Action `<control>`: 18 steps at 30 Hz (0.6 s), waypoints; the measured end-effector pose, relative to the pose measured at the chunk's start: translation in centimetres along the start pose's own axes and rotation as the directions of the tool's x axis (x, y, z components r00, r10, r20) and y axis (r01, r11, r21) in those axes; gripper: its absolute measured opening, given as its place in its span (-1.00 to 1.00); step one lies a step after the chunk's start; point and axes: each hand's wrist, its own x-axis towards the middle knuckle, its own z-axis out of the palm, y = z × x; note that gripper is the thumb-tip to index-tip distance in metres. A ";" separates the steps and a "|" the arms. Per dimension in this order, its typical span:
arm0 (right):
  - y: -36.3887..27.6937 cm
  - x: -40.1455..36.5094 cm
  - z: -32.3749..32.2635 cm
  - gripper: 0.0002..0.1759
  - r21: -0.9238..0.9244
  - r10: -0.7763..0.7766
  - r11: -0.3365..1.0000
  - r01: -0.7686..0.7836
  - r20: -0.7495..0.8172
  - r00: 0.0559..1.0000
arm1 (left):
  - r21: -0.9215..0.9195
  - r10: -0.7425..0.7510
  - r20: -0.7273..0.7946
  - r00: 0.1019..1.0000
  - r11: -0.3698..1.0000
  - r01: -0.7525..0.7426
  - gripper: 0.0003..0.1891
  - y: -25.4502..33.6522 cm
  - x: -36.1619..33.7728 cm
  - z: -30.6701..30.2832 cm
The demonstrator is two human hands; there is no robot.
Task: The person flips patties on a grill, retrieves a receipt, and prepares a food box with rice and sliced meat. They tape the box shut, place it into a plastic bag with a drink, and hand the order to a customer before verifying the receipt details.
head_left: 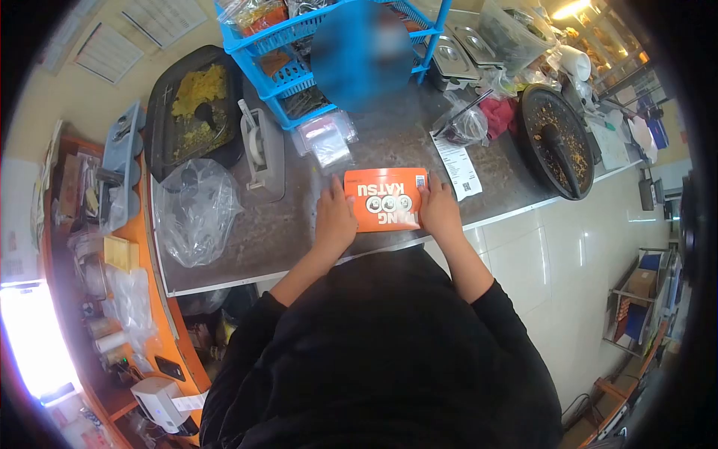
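An orange food box (385,217) with white "KATSU" lettering lies near the table's front edge, its print upside down from where I stand. My left hand (336,215) grips its left side, and my right hand (440,207) grips the right side. Fingers of both hands curl along the box's edges. Just beyond the box, a stack of small clear plastic bags (327,142) lies on the table. Right of my right hand is a printed paper receipt (458,166).
A blue plastic rack (288,78) stands at the back. On the left are a black tray of yellow food (196,112), a tape dispenser (260,153) and a clear plastic bag (196,213). A round black pan of crumbs (550,168) sits at right.
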 end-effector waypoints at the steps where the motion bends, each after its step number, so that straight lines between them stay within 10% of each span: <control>1: 0.3 0.3 0.0 -0.42 0.023 -0.024 0.999 0.024 0.010 1.000 | 0.027 0.056 -0.073 0.996 0.998 -0.054 -0.48 0.0 0.0 0.2; 5: 1.8 1.6 -0.5 -0.37 0.320 0.090 0.933 -0.165 0.238 0.967 | -0.133 0.051 0.001 0.999 0.990 -0.050 -0.48 -1.1 0.2 0.6; 12: -0.2 -0.4 0.6 -0.47 0.384 0.006 0.911 0.149 -0.374 0.927 | -0.258 0.076 -0.032 0.997 0.963 -0.081 -0.53 -1.5 -0.7 0.3; 18: 0.4 -0.3 0.2 -0.52 0.260 0.034 0.965 -0.029 -0.016 0.999 | -0.251 0.064 -0.031 0.997 0.965 -0.070 -0.52 -1.7 -0.9 0.8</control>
